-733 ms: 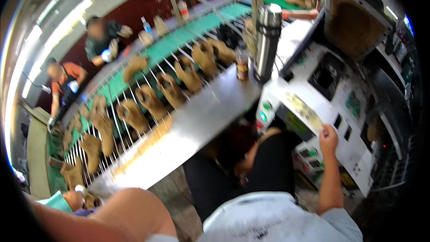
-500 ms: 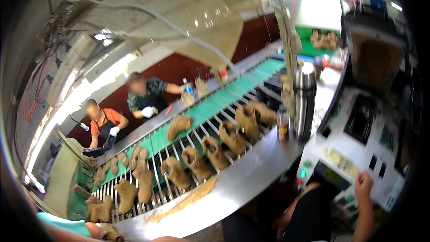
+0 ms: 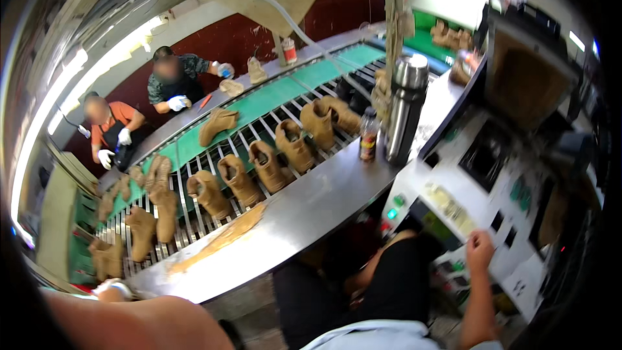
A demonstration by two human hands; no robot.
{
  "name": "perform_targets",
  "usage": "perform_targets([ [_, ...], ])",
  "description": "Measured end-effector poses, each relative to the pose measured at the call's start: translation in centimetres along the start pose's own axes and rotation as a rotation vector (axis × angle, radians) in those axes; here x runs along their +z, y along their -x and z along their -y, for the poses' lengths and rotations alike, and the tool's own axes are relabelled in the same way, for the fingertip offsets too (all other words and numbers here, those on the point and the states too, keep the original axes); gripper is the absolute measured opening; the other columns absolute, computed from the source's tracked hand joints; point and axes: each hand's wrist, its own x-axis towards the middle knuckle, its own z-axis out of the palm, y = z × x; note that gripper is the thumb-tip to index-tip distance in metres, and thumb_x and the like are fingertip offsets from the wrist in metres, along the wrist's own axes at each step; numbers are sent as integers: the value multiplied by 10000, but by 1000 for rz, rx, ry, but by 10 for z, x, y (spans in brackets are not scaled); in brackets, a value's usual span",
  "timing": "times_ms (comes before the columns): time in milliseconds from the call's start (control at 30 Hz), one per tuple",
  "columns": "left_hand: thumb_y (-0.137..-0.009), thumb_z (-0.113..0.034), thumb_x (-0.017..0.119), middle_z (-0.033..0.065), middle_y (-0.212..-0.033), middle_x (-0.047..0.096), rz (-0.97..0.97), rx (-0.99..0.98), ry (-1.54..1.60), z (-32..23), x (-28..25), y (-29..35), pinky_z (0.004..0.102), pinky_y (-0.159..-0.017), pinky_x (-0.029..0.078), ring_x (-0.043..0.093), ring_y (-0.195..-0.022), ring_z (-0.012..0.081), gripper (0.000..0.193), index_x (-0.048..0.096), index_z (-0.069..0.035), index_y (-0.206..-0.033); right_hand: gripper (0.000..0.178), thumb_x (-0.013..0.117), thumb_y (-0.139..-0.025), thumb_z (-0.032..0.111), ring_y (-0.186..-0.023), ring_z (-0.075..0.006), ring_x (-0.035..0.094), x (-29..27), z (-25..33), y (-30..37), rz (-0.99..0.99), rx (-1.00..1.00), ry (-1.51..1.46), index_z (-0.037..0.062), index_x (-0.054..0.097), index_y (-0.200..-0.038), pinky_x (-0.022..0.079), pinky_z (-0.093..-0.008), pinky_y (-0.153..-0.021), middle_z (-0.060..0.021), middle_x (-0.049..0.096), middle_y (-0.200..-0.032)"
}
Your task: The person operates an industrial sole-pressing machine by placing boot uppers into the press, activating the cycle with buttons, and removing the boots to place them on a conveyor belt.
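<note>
White control panel (image 3: 424,176) at my 3-to-4 o'clock, and that's what my right hand (image 3: 480,251) is nearest to, over at 4 o'clock. Fingers curled shut into a loose fist by the panel's face — too soft a shot to tell whether they're pinching something or actually touching it. A yellowish strip (image 3: 449,207) lies on the panel at the hand's 11 o'clock, and a lit green button (image 3: 392,213) glows between its 9 and 10. Up around 2 o'clock a dark-framed, brown-faced lid (image 3: 528,68) stands raised.

As for my left, the bare arm (image 3: 142,321) runs off between 7 and 8 o'clock and the hand itself is out of sight, so I can't tell you what it's doing.

Steel worktop (image 3: 304,204) cuts across in front of me, with a brown strip (image 3: 223,236) along its edge between 7 and 8. At 2 o'clock there's a stainless thermos (image 3: 408,110), plus a small bottle (image 3: 368,136) just beside it. Past the worktop, tan ankle boots (image 3: 295,146) stand in a row on metal bars from roughly 8 round to 12, openings up — and one more tan boot (image 3: 217,124) sits on the green belt (image 3: 188,142). Two co-workers (image 3: 175,84) in white gloves (image 3: 179,102) are around 10 o'clock.
</note>
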Motion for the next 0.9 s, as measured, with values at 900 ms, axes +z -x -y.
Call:
perform_targets([
  [900,-814,-274,698,137,-1090,561,117,12,121,-1,46,1,397,-861,410,534,-972,282,437,527,-27,-1131,71,622,-756,41,-622,-268,591,28,2,2,-11,-53,21,48,624,-826,481,-351,-591,-100,585,-745],
])
